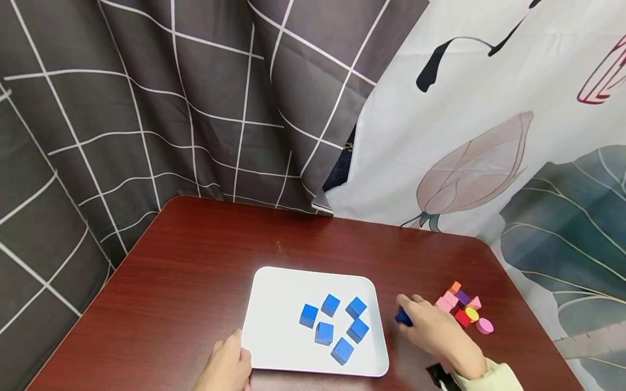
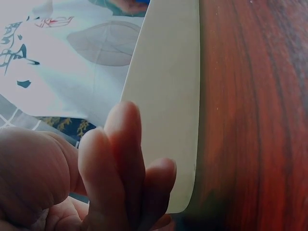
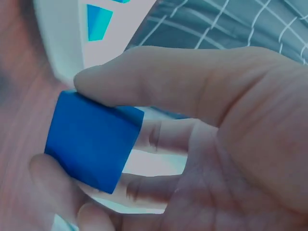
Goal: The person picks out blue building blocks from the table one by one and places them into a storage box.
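Observation:
A white tray [image 1: 274, 320] lies on the table with several blue cubes [image 1: 324, 333] in its right half. At its left edge my left hand [image 1: 226, 363] grips the rim, with fingers [image 2: 124, 144] against the outer wall. My right hand [image 1: 435, 331], just right of the tray, pinches one blue cube [image 3: 94, 139] between thumb and fingers. From the head view that cube is mostly covered by the hand.
Right of my right hand, small blocks lie grouped: an orange one [image 1: 455, 287], pink ones [image 1: 450, 298], a red one [image 1: 462, 318], a yellow one [image 1: 471, 314] and a purple one [image 1: 462, 297]. Curtains [image 1: 205, 98] hang behind the red-brown table [image 1: 171, 282].

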{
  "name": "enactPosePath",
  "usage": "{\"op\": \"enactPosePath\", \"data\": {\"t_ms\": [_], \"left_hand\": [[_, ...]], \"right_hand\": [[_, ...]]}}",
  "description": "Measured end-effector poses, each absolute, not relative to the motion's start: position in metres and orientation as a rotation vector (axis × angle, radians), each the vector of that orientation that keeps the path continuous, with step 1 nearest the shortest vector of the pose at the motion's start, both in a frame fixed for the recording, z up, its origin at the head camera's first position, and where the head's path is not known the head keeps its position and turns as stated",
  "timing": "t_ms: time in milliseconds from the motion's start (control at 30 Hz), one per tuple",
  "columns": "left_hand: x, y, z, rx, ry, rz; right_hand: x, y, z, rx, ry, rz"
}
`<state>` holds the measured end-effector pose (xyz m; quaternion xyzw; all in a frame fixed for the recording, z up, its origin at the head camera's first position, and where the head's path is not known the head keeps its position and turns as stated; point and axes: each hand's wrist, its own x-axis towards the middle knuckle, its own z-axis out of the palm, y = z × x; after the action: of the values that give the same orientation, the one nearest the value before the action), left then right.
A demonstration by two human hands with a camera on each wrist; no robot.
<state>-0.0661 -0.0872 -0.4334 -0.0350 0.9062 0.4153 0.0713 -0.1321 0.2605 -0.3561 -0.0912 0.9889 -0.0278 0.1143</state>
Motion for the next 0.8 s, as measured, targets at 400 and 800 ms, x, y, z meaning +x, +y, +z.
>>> {"op": "enactPosePath", "data": {"t_ms": [400,800], "left_hand": [[-0.066,-0.088,-0.431,-0.110,2.686,1.286],[-0.064,-0.087,-0.431,-0.053,2.722,1.299]], "right_hand": [[-0.168,0.190,-0.363,-0.474,2.890,-0.125],[-0.186,0.140,-0.371,-0.771,2.772,-0.084]]}}
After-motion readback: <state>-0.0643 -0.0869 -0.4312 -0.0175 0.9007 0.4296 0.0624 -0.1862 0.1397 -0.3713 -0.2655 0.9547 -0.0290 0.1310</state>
